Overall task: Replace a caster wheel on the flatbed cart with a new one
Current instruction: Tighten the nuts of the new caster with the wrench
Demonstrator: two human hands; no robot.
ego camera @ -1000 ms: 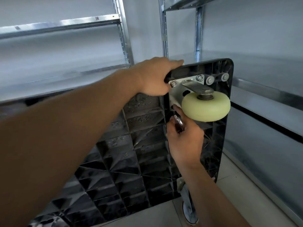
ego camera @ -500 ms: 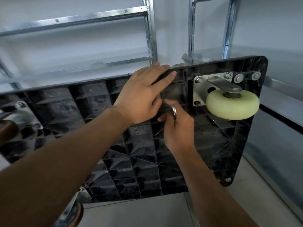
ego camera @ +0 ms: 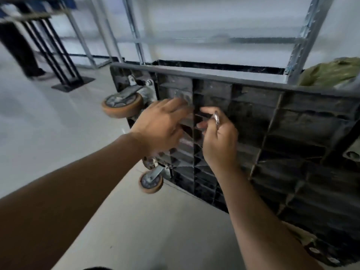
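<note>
Black ribbed plastic flatbed cart [ego camera: 253, 121] stands on edge against metal shelving. View and both hands shifted left, from cream caster to worn orange-brown casters [ego camera: 121, 104]. Left hand [ego camera: 159, 125] fingers apart near ribs; right hand [ego camera: 218, 137] still pinching small metal wrench [ego camera: 216, 118]. Likely old wheel next.

No text, label, brand, number or sign can be read anywhere in the head view; the picture is motion-blurred, and the ribbed black underside of the flatbed cart [ego camera: 292, 121] shows no legible marking.
</note>
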